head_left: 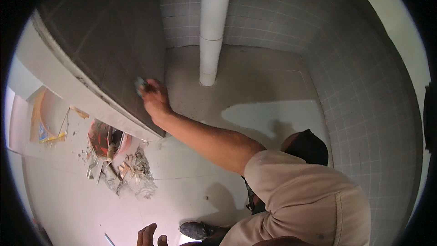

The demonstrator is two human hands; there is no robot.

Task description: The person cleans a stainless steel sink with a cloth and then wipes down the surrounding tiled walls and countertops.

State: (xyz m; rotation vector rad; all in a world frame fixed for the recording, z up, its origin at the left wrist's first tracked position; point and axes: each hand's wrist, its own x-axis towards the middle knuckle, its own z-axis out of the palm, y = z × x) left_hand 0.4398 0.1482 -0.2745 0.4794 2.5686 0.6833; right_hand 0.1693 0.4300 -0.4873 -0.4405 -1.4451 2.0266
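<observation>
My right arm stretches across to the left from a beige short sleeve. The fingers of my right hand (155,98) are closed round a small greenish pad (140,85), perhaps a sponge, slightly blurred. Hand and pad are against the dark grey tiled wall (114,32), near its lower part. At the lower edge my left hand (148,237) shows only in part. Its fingers point up and stand apart from the thumb, with nothing seen in them; the palm is cut off.
Beyond my right arm, a white pipe (213,32) rises from the floor. A red-stained bucket (104,139) stands left of the wall's end, beside rubble (139,173) and small wooden pieces. Grey tiles (368,109) cover the right wall. My dark shoe (196,230) rests on the pale floor.
</observation>
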